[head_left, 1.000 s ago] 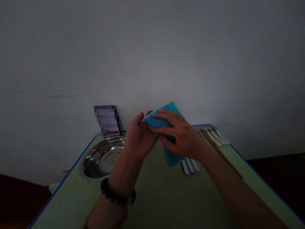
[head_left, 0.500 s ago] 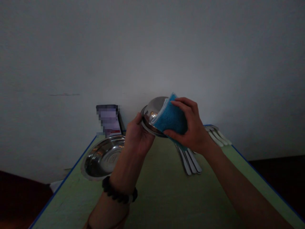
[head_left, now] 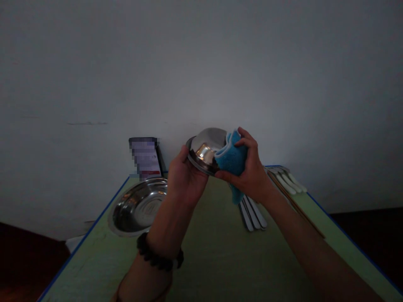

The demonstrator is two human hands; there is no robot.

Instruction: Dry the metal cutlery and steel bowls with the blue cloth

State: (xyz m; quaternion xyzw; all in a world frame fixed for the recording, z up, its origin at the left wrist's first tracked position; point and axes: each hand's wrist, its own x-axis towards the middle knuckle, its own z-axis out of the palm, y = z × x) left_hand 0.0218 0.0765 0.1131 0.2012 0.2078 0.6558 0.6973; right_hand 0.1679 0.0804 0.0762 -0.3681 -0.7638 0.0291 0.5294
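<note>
Above the table, my left hand (head_left: 189,180) grips a shiny metal bowl (head_left: 206,147) by its rim, thumb on the near side. The bowl is tipped so its rounded outside faces up and toward me. A folded blue cloth (head_left: 233,157) with a white edge is bunched in my right hand (head_left: 252,163), pressed against the bowl's right side. One end of the cloth hangs below my fingers. The bowl's inside and most of my left fingertips are hidden.
On the green table (head_left: 208,251) a large metal basin (head_left: 138,209) stands left. Metal cutlery handles (head_left: 253,214) lie right of centre. Wooden chopsticks (head_left: 297,205) and white-handled utensils (head_left: 288,180) lie at the right. A phone (head_left: 145,157) leans near the wall.
My right hand has slid the cloth toward the bowl's right edge, crumpling it more. More of the bowl's outside shows, and the chopsticks have come into sight beside my right forearm.
</note>
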